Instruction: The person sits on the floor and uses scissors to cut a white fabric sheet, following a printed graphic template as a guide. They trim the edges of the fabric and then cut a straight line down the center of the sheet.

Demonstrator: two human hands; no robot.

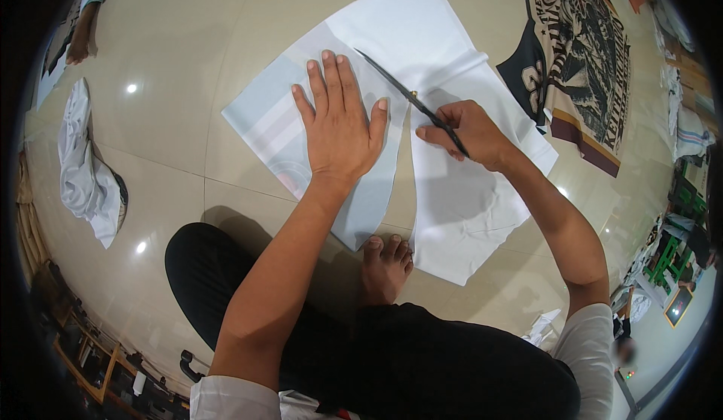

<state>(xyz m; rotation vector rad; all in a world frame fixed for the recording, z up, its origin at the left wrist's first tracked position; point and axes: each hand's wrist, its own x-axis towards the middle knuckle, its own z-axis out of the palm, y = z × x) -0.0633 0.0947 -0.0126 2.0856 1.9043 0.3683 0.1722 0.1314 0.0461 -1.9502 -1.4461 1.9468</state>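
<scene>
A large piece of white fabric (467,194) lies flat on the tiled floor in front of me, with a long slit running up from its near edge. On its left part rests a pale grey-blue pattern piece (263,119) with faint stripes. My left hand (339,126) lies flat on that piece, fingers spread. In my right hand (467,134) is a pair of dark scissors (392,81), gripped by the handles. The blades look closed together and point to the upper left, at the top of the slit. My bare foot (386,266) is at the near edge of the fabric.
Printed dark and tan fabric pieces (580,66) lie at the upper right. A crumpled white cloth (83,164) is on the floor (173,119) at the left. Another person's hand (79,40) shows at the upper left. White scraps (542,326) lie near my right knee.
</scene>
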